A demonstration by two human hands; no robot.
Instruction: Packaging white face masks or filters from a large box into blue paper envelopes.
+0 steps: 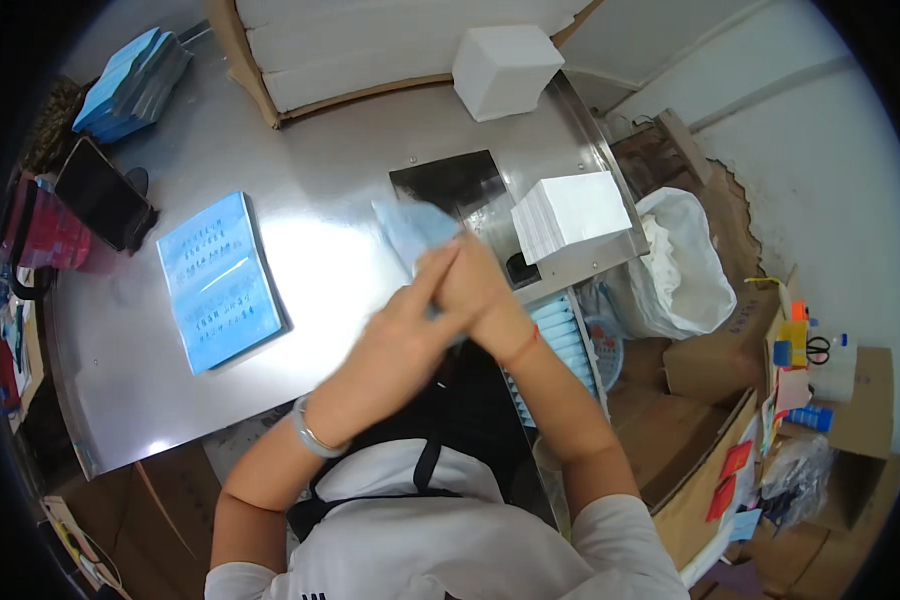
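A light-blue, partly see-through plastic packet [415, 232], smeared by motion, is held above the steel table by both hands. My right hand [478, 300] is closed around its lower right side. My left hand [398, 345] crosses against the right one, its fingers bent together at the packet's lower end; the fingertips are partly hidden. To the left lies a flat blue packet [220, 283] with dark printing. On the right, near the table's edge, a stack of white paper napkins [575, 215] stands beside a dark square panel [455, 182] in the tabletop.
A white block of paper [507, 70] sits beside an open carton [370, 50] at the back. Far left are piled blue packets [132, 85] and a phone on a stand [103, 195]. A lined white bin [685, 265] and an open drawer of blue packets [560, 345] are right.
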